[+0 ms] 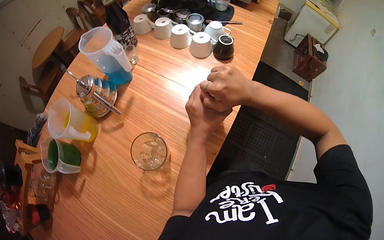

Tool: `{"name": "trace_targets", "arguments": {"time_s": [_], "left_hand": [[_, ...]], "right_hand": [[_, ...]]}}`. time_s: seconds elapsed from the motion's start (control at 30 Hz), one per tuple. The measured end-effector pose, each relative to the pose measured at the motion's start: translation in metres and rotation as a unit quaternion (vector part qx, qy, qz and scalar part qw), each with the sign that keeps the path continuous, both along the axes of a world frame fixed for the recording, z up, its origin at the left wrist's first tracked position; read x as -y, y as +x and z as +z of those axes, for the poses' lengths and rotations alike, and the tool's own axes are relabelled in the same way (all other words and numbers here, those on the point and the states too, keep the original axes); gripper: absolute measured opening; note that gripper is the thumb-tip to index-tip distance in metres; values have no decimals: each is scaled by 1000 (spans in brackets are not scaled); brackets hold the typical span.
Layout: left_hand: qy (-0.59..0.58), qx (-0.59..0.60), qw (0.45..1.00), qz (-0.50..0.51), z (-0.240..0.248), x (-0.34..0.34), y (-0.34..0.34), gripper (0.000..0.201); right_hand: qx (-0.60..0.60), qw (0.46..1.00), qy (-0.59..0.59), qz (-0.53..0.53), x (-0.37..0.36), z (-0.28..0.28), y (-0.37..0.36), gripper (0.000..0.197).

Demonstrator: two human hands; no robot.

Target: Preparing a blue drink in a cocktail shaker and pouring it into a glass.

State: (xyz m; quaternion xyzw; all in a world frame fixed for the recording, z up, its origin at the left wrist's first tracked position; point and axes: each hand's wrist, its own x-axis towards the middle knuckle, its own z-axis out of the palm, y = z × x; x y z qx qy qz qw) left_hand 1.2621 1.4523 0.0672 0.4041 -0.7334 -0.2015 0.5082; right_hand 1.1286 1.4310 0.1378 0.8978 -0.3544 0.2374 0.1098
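Both my hands meet over the counter, clear of the drinking glass. My left hand is closed, its fingers curled under and against the other hand. My right hand is a fist on top of it, with a ring showing on one finger. Whatever they may hold between them is hidden. To the left of my left forearm, a clear glass with what look like ice cubes stands on the wooden counter. Beyond my hands, a small black cup and upturned white cups sit near the right edge.
Pitchers of blue, yellow and green liquid line the left side. Between the first two stands a metal-lidded jar with tongs. Behind are a dark bottle and a shot glass. A black mat covers the floor at right.
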Motion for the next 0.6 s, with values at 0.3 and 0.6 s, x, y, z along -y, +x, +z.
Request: {"name": "trace_targets", "arguments": {"time_s": [0.3, 0.6], "left_hand": [[53, -73, 992, -86, -3, 2, 8, 53], [79, -74, 990, 88, -9, -15, -36, 56]], "right_hand": [[10, 969, 18, 246, 28, 7, -14, 25], [-26, 988, 54, -143, -31, 18, -12, 55]]}}
